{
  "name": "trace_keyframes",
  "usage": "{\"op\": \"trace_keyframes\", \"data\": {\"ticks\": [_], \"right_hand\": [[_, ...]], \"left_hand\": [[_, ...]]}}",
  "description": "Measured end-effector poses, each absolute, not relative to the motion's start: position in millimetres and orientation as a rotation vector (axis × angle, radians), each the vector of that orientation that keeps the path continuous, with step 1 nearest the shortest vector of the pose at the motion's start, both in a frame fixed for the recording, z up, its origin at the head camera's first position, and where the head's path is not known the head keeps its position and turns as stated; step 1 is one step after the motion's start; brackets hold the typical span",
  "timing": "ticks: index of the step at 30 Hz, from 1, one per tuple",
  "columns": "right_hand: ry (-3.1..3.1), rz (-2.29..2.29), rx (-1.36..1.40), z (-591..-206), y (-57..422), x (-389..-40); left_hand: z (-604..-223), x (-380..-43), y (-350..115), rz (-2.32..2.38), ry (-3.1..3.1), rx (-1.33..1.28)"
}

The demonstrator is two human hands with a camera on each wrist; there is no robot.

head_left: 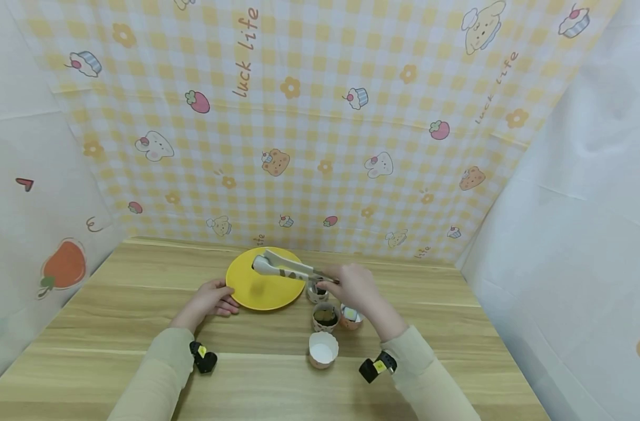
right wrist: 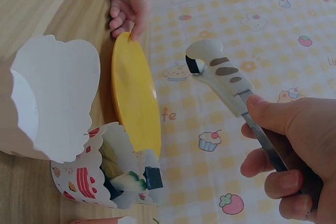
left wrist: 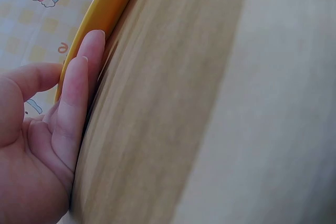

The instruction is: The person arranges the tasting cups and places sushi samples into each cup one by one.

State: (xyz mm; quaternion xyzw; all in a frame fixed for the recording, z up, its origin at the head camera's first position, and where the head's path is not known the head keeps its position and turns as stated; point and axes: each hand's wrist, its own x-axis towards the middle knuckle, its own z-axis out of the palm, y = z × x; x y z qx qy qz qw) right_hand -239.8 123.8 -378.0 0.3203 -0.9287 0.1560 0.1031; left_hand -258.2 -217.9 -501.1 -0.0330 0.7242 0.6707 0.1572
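Observation:
My left hand (head_left: 213, 299) pinches the rim of a round yellow plate (head_left: 272, 295). In the left wrist view the thumb is on the upper side and the fingers lie under the edge. My right hand (head_left: 354, 286) grips tongs (right wrist: 227, 74) by their metal handles. Their pale, paw-like tips with brown stripes reach over the plate in the head view. A small black-and-white piece (right wrist: 193, 65) is caught between those tips, mostly hidden by them. Below the right hand stands a paper cup (right wrist: 86, 174) with dark and green pieces inside.
A white-lined paper cup (head_left: 322, 351) stands nearest the front of the wooden table (head_left: 257, 386). Another cup (head_left: 350, 323) holds a yellow-and-white piece, and one more (head_left: 317, 294) sits by the plate's right edge. A checked cloth (head_left: 309, 193) hangs behind the table.

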Motion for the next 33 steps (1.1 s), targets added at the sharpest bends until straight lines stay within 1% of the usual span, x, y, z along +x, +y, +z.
{"op": "trace_keyframes", "data": {"ticks": [11,33], "right_hand": [[-2.731,0.517,0.946,-379,135,-227],[-2.655,0.643,0.98,-383,159,-207]], "left_hand": [[-502,-257,-219,1.923,2.079,-0.066],[-501,-258,-218,1.928,2.081,-0.087]]}}
